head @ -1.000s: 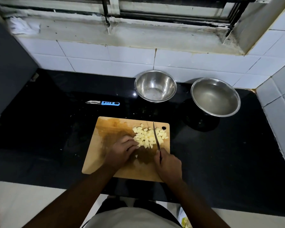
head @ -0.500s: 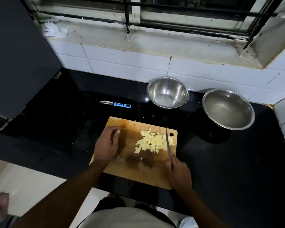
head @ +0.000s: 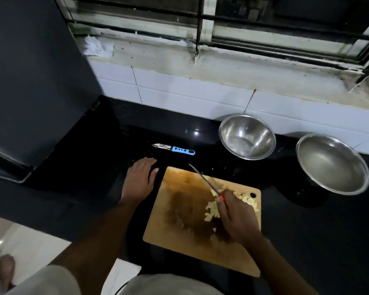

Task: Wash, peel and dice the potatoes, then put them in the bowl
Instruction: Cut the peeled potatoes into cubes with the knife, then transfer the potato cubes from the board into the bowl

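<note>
A pile of diced potato (head: 212, 210) lies on the right part of a wooden cutting board (head: 179, 237), partly hidden by my right hand (head: 235, 217). That hand grips a knife (head: 205, 180) whose blade points up and left over the board. My left hand (head: 140, 179) lies flat with straight fingers on the black counter, just left of the board's far left corner. Two steel bowls stand behind the board: a smaller one (head: 247, 136) near the wall and a wider one (head: 332, 163) to its right. Both look free of potato.
A blue-handled peeler (head: 175, 149) lies on the black counter (head: 83, 194) just beyond my left hand. A dark cabinet (head: 30, 81) rises at the left. White tiles and a window sill back the counter. The counter's front edge runs below the board.
My left hand slid off the board to the counter at its left. The knife lifted and now angles up-left over the board. The camera view swung left.
</note>
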A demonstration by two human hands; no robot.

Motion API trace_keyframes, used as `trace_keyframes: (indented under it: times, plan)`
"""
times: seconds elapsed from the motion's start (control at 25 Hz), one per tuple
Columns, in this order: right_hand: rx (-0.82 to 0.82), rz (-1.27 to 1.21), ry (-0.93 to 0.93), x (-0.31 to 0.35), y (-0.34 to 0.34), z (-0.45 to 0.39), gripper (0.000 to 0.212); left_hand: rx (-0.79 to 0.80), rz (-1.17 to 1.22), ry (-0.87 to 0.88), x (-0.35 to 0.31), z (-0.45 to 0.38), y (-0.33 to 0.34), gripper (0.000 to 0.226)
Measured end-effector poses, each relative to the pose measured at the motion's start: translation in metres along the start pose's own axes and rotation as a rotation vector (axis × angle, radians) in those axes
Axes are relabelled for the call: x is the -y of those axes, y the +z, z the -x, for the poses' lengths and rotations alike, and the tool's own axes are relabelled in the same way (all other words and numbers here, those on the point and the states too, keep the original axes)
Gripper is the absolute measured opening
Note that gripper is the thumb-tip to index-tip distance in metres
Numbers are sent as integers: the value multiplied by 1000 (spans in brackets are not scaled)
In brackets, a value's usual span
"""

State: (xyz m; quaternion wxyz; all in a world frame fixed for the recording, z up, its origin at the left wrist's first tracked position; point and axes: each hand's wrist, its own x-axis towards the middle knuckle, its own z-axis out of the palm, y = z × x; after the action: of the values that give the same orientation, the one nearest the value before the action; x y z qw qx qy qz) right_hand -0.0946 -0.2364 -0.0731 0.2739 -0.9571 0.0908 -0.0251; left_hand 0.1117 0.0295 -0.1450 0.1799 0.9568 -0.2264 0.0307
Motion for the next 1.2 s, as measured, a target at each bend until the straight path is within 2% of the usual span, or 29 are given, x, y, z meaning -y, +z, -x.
trace_keyframes:
  times: [0.2,0.36,0.52,0.68,0.96,1.04,1.2]
  plan:
    - [85,128,-73,23,18,-85,28,71,-166,-40,29,-3,12,70]
    - [60,111,-48,22,43,-177,36,121,-200,-41,21,-4,11,72]
    - [84,307,-119,31,65,-239,45,146,-238,-61,25,-5,8,74]
    - [126,427,-122,35,76,-262,46,165,-227,-54,23,-7,7,74]
    - [173,341,-84,31,77,-260,49,154,-237,-57,24,-6,6,74]
    - [121,273,-90,33,64,-256,44,150,-230,-50,24,-6,7,74]
    - [-233,-174,-178,38,11,-189,24,116,-186,-25,26,-3,7,72]
